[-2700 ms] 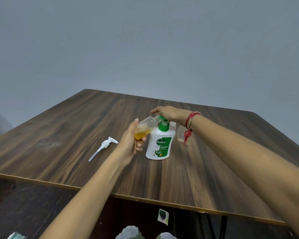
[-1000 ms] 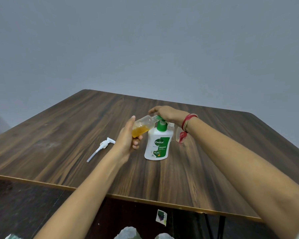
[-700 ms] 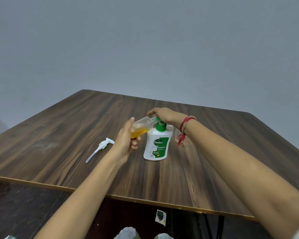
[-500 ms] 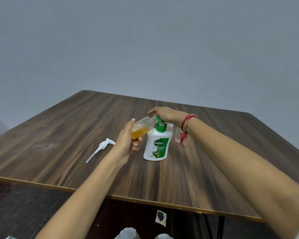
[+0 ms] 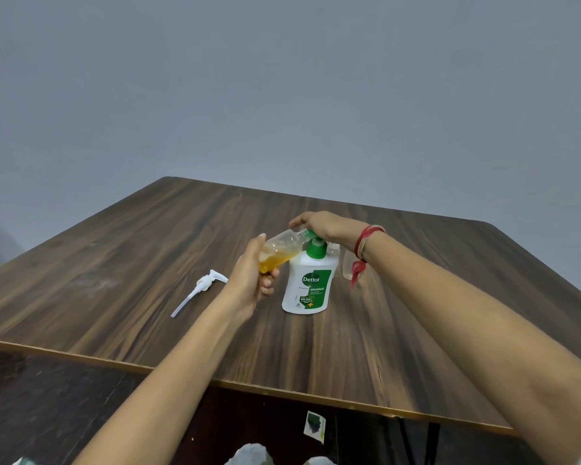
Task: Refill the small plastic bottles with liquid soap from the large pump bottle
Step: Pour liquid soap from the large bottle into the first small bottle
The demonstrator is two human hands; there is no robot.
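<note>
Below the near edge, a paper scrap lies on the dark floor, and pale shapes at the bottom of the view are cut off and unreadable. Both forearms cross the near edge of the table, which has a thin light trim. The wide near strip of dark wood grain is bare under them, as is the whole left side out to the left edge.

Left of centre lies a loose white pump, its tube pointing toward the near-left corner, apart from everything else. Just right of it, the left hand wraps its curled fingers round the base of the small bottle. This bottle is clear, tilted with its open neck raised to the right, and amber soap pools in its lower end.

The neck meets the green spout of the large pump bottle, white with a green label, standing upright near the table's centre. The right hand lies flat on the pump head, fingers nearly straight and reaching over the spout, which they mostly hide.

A red thread circles that wrist, and its tassel partly covers a second clear bottle just behind. Whether that one holds anything is unclear. The table beyond runs bare to the far edge and the grey wall.
</note>
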